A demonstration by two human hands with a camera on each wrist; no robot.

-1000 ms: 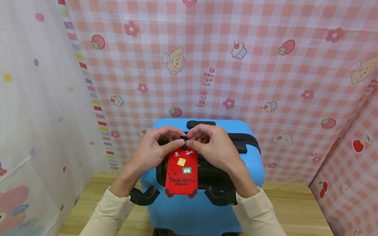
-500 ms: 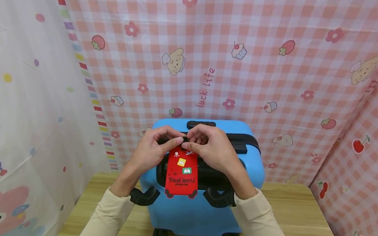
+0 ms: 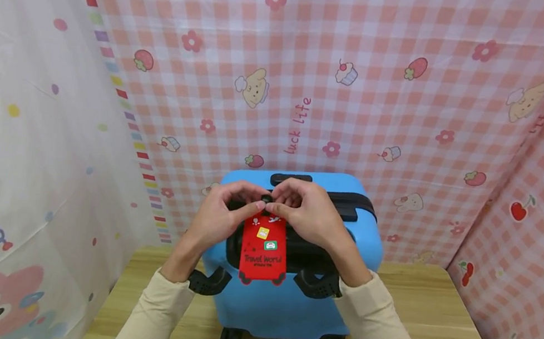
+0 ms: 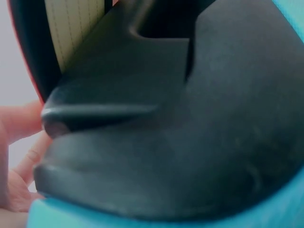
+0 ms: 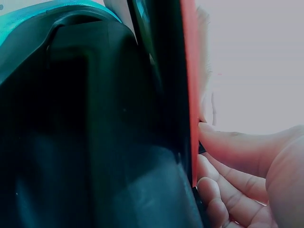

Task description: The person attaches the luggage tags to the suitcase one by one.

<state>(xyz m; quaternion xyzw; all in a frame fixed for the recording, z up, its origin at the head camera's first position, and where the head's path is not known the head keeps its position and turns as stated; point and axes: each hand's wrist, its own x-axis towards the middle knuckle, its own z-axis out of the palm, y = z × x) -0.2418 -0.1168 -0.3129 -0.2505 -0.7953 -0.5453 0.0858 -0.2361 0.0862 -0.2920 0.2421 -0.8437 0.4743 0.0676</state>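
Note:
A red luggage tag (image 3: 264, 255) printed "Travel World" hangs in front of the black side handle (image 3: 309, 257) of a blue suitcase (image 3: 281, 310). At the tag's top, my left hand (image 3: 219, 214) pinches its small black strap (image 3: 267, 198) between thumb and fingers. My right hand (image 3: 314, 213) pinches the same strap from the other side, fingertips close to the left ones. The left wrist view has the tag's back, with a lined cream card (image 4: 78, 28), beside the handle. Seen edge-on in the right wrist view, the tag partly hides the fingertips.
The suitcase stands on its wheels on a wood-grain table (image 3: 416, 314), a black telescopic handle grip (image 3: 291, 179) on its top. Behind is a pink checked curtain (image 3: 359, 112), with a white patterned one (image 3: 50, 166) at the left. Black wrist mounts (image 3: 208, 282) sit close to the suitcase front.
Both hands stay at the top of the tag, with only small shifts of the thumbs and fingertips on the strap. Tag and suitcase keep their places.

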